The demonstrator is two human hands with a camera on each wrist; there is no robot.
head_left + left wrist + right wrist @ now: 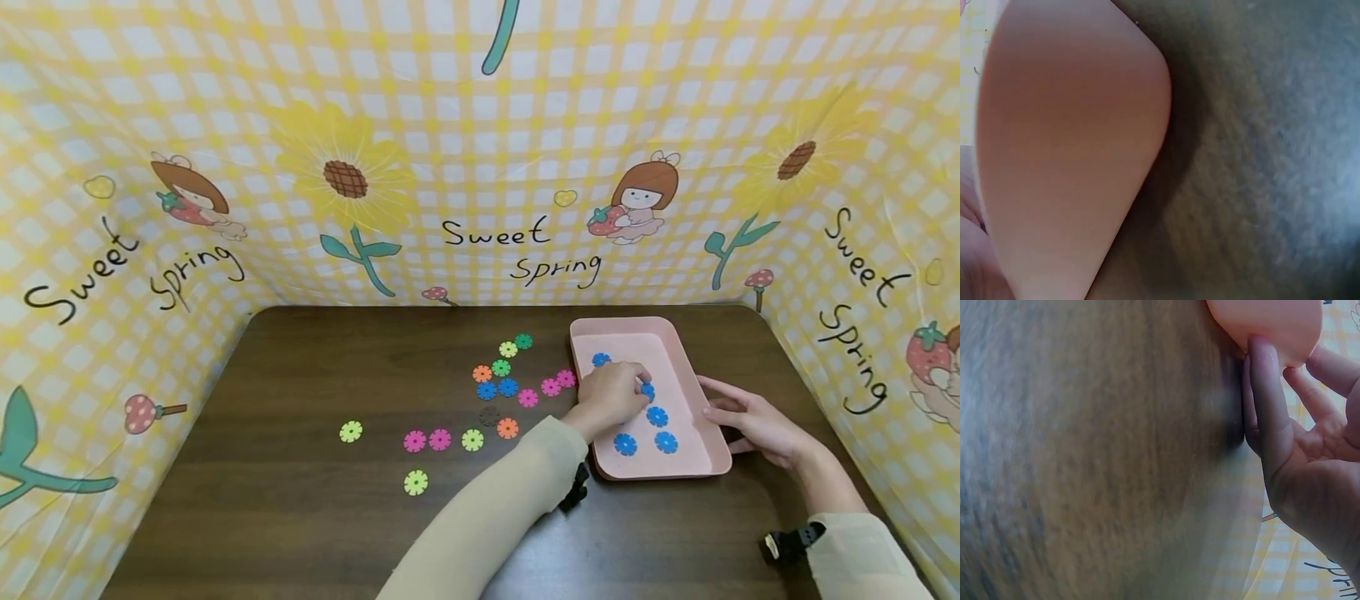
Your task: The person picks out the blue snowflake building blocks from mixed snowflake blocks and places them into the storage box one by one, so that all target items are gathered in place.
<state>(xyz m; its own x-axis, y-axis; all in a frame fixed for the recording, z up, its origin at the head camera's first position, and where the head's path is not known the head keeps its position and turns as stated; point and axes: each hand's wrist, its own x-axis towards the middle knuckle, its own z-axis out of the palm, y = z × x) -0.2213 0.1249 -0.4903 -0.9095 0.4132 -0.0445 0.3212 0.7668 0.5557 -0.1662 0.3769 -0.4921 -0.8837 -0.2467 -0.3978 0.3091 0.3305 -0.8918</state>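
Reaching over the near left wall of the pink tray, my left hand pinches a blue notched disc at its curled fingertips, low inside the tray. Several other blue discs lie flat in the tray, one blue disc behind the hand and another blue disc toward the front. My right hand rests its extended fingers against the outside of the tray's right wall. The right wrist view shows those fingers touching the pink wall. In the left wrist view the tray wall hides most of the left hand.
Left of the tray, loose notched discs lie on the dark wooden table: pink discs, yellow-green discs, orange discs, two blue discs, green discs and a dark disc. A yellow checked cloth encloses the table.
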